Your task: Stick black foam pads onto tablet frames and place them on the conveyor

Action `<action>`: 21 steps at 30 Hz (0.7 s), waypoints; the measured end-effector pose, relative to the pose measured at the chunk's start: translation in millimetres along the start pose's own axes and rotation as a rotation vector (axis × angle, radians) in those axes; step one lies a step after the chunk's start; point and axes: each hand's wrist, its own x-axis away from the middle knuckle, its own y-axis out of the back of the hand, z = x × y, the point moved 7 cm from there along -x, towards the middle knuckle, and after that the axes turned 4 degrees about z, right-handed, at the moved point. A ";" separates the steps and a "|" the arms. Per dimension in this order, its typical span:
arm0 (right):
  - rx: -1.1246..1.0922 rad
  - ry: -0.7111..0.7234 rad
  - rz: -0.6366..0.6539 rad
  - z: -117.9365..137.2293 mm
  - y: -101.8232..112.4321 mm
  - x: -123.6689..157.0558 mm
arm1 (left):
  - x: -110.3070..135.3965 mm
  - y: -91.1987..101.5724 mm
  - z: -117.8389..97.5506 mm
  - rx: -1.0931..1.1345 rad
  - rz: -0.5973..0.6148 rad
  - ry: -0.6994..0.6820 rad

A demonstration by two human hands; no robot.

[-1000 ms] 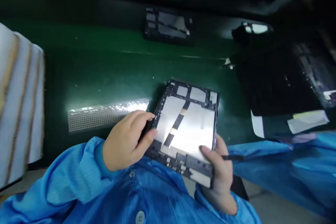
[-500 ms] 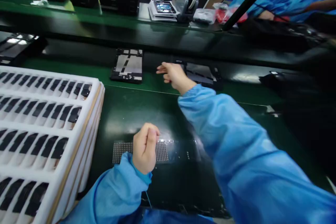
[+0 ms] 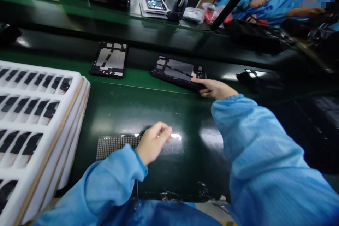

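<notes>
My right hand [image 3: 215, 88] reaches out over the green belt and grips the near right corner of a dark tablet frame [image 3: 178, 71], which is tilted up off the belt. My left hand [image 3: 153, 142] rests with curled fingers on a clear sheet of tiny parts [image 3: 119, 144] lying on the dark mat; whether it pinches anything is not visible. A second tablet frame [image 3: 109, 59] with silver shielding lies flat on the belt to the left.
Stacked white foam trays [image 3: 39, 113] filled with small black parts stand at the left. Behind the belt a shelf holds a stack of devices [image 3: 153, 5], a tape dispenser [image 3: 177, 1] and bags. Another person's blue sleeve [image 3: 267, 5] shows at top right.
A second ago both hands held a tablet frame near my chest. My right hand put it out on the belt, then shifted right and took hold of another frame; my left hand dropped to the parts sheet.
</notes>
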 end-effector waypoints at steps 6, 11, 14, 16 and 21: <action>-0.054 -0.384 0.468 -42.5 0.6 206.8 | -74.2 -14.7 -28.5 0.096 -0.147 0.039; -0.209 -0.194 0.241 -41.0 88.5 304.4 | -19.8 -20.8 -23.6 -0.093 0.060 0.034; -0.288 -0.125 0.103 -44.0 110.7 312.9 | 31.7 -31.9 -15.0 -0.269 0.266 0.033; -0.296 -0.079 0.156 -38.8 98.2 307.6 | 54.1 -33.0 -16.2 -0.423 0.301 -0.011; -0.152 0.233 0.435 2.5 8.2 271.2 | 56.9 13.0 -56.2 -0.843 0.011 -0.173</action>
